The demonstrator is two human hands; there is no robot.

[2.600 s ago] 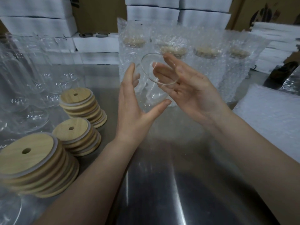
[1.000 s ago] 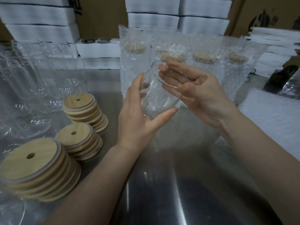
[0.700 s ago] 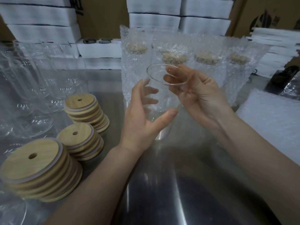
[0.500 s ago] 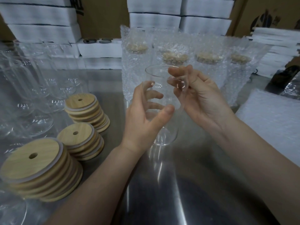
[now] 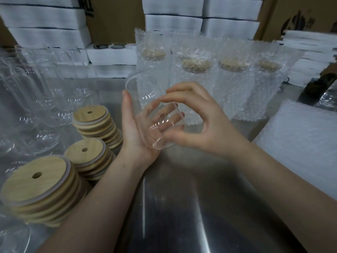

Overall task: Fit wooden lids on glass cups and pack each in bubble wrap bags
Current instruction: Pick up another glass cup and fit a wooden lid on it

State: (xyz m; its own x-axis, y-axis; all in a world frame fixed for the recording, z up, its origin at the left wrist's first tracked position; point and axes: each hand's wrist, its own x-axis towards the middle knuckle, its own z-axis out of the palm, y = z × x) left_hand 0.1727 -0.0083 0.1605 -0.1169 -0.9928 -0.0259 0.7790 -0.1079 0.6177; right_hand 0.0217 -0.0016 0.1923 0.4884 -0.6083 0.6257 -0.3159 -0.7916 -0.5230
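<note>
Near the left edge of the brushed steel table (image 5: 182,221) sits a tall stack of round wooden lids (image 5: 36,189), each with a centre hole, untouched; two more lid stacks (image 5: 91,123) stand behind it. Over mid-table, the clear glass cup (image 5: 145,92) is no longer close to upright as it was half a second ago. It now lies tipped, base toward the camera, mouth up and away to the left. The left hand (image 5: 131,128) has uncurled from the wall into a flat palm, fingers straight, cradling the cup from beneath. The right hand (image 5: 206,128) has left the rim and grips the base end, thumb and fingers curled round it. The cup has no lid yet. Judgement: a turn-and-check step; the lid comes next, then a bag from the flat white bubble-wrap pile (image 5: 300,143) at right. Farther back, four lidded cups in bubble-wrap bags (image 5: 197,84) stand in a row.
</note>
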